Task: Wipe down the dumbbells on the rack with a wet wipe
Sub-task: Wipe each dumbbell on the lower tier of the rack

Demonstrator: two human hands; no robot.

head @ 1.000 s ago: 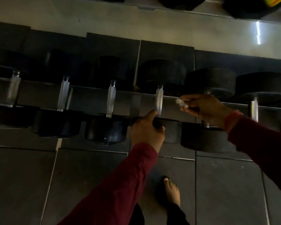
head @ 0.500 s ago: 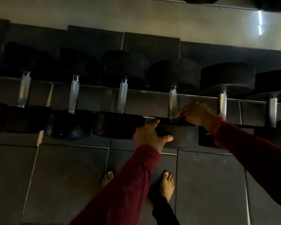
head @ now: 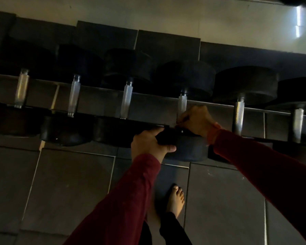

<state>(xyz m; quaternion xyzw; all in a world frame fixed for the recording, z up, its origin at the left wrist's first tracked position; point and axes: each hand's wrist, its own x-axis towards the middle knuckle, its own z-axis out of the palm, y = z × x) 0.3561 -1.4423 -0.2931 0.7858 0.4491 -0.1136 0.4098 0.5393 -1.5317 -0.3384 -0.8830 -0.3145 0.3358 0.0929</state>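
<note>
A row of six black rubber-headed dumbbells lay side by side on the rack (head: 148,96), a dark metal shelf running across the dim view, each with a knurled silver handle bridging the gap between the rack's two rails. The person worked at the fourth dumbbell (head: 185,78) from the left. The left hand (head: 148,144) gripped that dumbbell's near head (head: 189,149), thumb across its lower face and the fingers curled over its upper edge. The right hand (head: 196,121) sat at the base of the same dumbbell's handle (head: 182,105), where the handle met the near head, its fingers bunched and curled inward against the metal. The wet wipe could not be made out; whether it was tucked inside those curled fingers I cannot tell. Both arms wore dark red sleeves, and an orange band (head: 213,132) showed at the right wrist. Below the rack the floor (head: 69,183) was laid with large grey tiles, and one bare foot (head: 176,198) stood on it between the arms, under a dark trouser leg. A pale wall ran behind the rack, with a bright strip of light (head: 298,20) at the upper right.
</note>
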